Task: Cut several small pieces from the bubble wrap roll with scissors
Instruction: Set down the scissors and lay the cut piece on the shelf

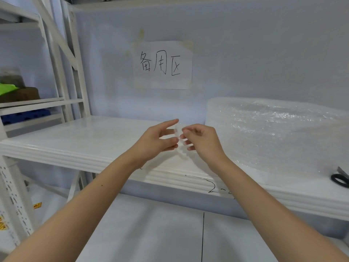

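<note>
A: Start at your left. What is your left hand (pixel 160 138) doing?

B: It hovers above the white shelf (pixel 75 140), fingers partly spread, thumb and a finger pinching one edge of a small clear bubble wrap piece (pixel 178 132).

A: And your right hand (pixel 200 139)?

B: It meets the left one, fingers curled, pinching the opposite edge of that same strip. The strip hangs between your two hands, just over the shelf's front part.

A: Where is the bubble wrap roll (pixel 273 129)?

B: To your right, lying on the shelf against the back wall, well apart from your hands. The black-handled scissors (pixel 340 179) lie at the far right edge, untouched.

A: How will the stuff handle?

B: I judge it very light, limp and a bit slippery; it folds on itself and the bubbles pop under a hard pinch. Hold the piece by its flat edges, lightly. For the next cut, take the roll's loose end near a corner and keep it taut, so the blades don't chew it.
</note>
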The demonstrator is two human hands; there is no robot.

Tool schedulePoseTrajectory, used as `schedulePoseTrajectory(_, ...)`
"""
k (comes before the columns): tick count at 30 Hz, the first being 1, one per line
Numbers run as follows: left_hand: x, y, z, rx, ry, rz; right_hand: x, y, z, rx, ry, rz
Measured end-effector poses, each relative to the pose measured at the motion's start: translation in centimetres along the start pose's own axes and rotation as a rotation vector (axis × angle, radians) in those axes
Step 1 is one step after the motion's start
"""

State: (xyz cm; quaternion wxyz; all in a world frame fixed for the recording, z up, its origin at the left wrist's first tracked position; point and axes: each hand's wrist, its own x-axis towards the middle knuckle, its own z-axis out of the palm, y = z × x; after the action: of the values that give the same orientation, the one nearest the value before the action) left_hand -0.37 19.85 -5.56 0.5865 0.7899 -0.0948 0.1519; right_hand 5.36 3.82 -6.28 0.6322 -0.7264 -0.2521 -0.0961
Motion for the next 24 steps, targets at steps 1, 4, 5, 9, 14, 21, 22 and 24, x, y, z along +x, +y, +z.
schedulePoseTrajectory(1, 0.0, 0.0, 0.1, -0.009, 0.016, 0.014, -0.1, 0.0, 0.1, 0.006, -0.015, 0.006)
schedulePoseTrajectory(4, 0.1, 0.2, 0.2, -0.060, 0.035, 0.037, -0.2, -0.1, 0.3, 0.014, -0.037, 0.018)
schedulePoseTrajectory(5, 0.0, 0.2, 0.2, -0.073, 0.035, 0.043, -0.3, -0.1, 0.3, 0.016, -0.033, 0.017)
schedulePoseTrajectory(9, -0.1, 0.5, 0.2, -0.164, 0.069, 0.028, -0.4, -0.5, 0.2, 0.040, -0.026, 0.035)
schedulePoseTrajectory(14, 0.0, 0.5, 0.1, -0.251, 0.100, 0.012, -0.6, -0.7, 0.2, 0.062, -0.034, 0.055)
schedulePoseTrajectory(21, 0.4, -0.1, 0.4, -0.135, 0.140, 0.068, -1.0, -0.9, 0.1, 0.048, -0.113, 0.085)
schedulePoseTrajectory(22, 0.5, -0.2, 0.3, -0.099, 0.146, 0.070, -0.9, -0.9, 0.0, 0.049, -0.123, 0.118)
schedulePoseTrajectory(24, 0.6, -0.2, 0.3, -0.036, 0.143, 0.075, -0.9, -1.1, -0.1, 0.074, -0.119, 0.179)
